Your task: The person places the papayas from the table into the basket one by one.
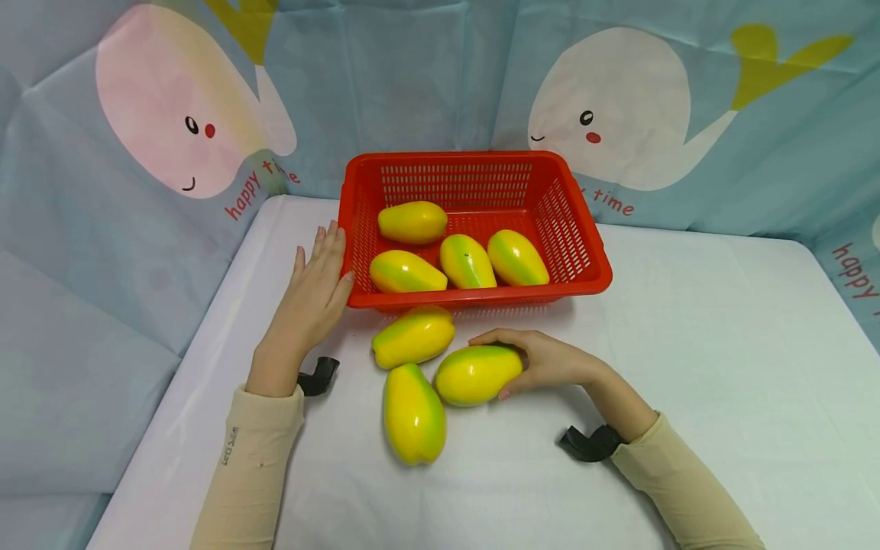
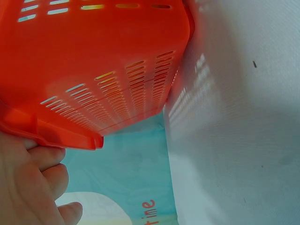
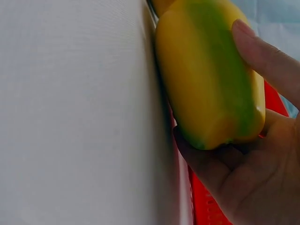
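My right hand [image 1: 550, 359] curls round the end of a yellow-green papaya [image 1: 479, 375] on the table; the right wrist view has thumb and fingers spread on either side of this papaya [image 3: 211, 75]. Beside it lie two more: one papaya [image 1: 414, 337] close to the basket front, another papaya [image 1: 415, 415] nearer to me. Against the left side of a red plastic basket [image 1: 474, 296] rests my left hand [image 1: 312, 294], its fingers extended along the rim. From below, the left wrist view has the left fingers [image 2: 51, 176] at the basket's rim.
Several papayas lie inside the basket, among them a papaya [image 1: 412, 222] at the back left and a papaya [image 1: 518, 258] toward the right. A white cloth [image 1: 701, 367] covers the table. Behind stands a blue curtain [image 1: 426, 84] with whale prints.
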The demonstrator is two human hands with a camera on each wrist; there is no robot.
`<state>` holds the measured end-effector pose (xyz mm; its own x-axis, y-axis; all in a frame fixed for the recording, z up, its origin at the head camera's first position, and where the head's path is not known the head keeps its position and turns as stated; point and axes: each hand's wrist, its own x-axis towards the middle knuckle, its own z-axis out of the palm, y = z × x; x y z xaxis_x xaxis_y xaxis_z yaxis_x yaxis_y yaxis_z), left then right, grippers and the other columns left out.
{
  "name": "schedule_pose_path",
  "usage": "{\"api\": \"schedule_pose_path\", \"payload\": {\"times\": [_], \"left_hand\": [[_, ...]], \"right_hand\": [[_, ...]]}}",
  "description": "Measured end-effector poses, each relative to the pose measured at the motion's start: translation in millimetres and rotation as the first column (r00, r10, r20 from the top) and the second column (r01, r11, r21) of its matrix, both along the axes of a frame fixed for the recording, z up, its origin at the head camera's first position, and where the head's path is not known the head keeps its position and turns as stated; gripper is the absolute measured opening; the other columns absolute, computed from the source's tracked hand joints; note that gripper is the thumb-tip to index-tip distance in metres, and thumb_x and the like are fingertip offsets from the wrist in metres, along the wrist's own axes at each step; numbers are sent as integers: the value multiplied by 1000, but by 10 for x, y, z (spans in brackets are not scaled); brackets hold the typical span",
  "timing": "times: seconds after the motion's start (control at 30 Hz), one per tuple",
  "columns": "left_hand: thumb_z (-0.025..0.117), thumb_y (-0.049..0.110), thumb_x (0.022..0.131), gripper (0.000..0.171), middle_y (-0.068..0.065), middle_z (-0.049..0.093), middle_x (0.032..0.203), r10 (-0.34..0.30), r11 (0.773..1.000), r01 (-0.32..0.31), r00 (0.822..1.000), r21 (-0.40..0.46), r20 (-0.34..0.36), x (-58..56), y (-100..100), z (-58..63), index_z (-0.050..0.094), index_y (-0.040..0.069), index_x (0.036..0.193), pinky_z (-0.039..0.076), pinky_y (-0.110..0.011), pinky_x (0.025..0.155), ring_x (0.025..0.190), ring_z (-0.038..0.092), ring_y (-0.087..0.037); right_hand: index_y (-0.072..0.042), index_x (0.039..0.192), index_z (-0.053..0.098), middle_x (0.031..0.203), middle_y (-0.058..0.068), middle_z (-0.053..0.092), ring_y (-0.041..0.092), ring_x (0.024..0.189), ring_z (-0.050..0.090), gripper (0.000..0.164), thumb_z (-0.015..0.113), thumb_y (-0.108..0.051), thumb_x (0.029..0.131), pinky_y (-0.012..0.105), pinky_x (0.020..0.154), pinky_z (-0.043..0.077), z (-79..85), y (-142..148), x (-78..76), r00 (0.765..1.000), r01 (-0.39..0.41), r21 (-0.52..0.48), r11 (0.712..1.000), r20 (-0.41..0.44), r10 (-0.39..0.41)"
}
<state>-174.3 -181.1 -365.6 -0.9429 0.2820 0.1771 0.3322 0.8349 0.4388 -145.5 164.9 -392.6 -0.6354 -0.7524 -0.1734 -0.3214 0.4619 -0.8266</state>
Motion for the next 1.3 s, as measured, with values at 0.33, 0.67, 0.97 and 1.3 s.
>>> {"api": "schedule_pose_path", "payload": {"times": [0.33,0.67,0.97,1.3], "left_hand": [[33,25,99,62,-12,5,157,-5,1000,5,1000,6,0,-9,6,11,8,1,150,-3,-51,113,144,-2,-25],[33,27,100,62,-11,5,157,3,1000,-3,1000,-2,2,-17,2,-3,8,2,151,-4,-50,113,144,-2,-24],[33,25,99,62,-11,4,157,-1,1000,1,1000,0,-2,-17,1,-12,7,2,151,-4,-49,113,144,-2,-24],[32,25,99,61,-12,5,157,-1,1000,1,1000,1,-3,-22,0,-8,9,0,150,-3,-50,113,144,-2,-24]], "right_hand": [[-14,132,53,130,-3,55,16,118,49,66,80,-32,74,43,104,36,49,57,-26,998,32,15,999,-45,-32],[-14,132,53,129,-1,55,17,116,49,67,80,-31,74,45,102,37,90,106,-28,996,48,6,999,-79,-47],[-14,132,53,129,-4,54,14,115,49,67,81,-28,73,42,102,38,137,148,-24,994,74,-5,997,-77,-74],[-13,131,52,128,-6,55,12,116,48,65,81,-23,74,36,104,36,219,184,-15,993,74,-19,997,-86,-75]]}}
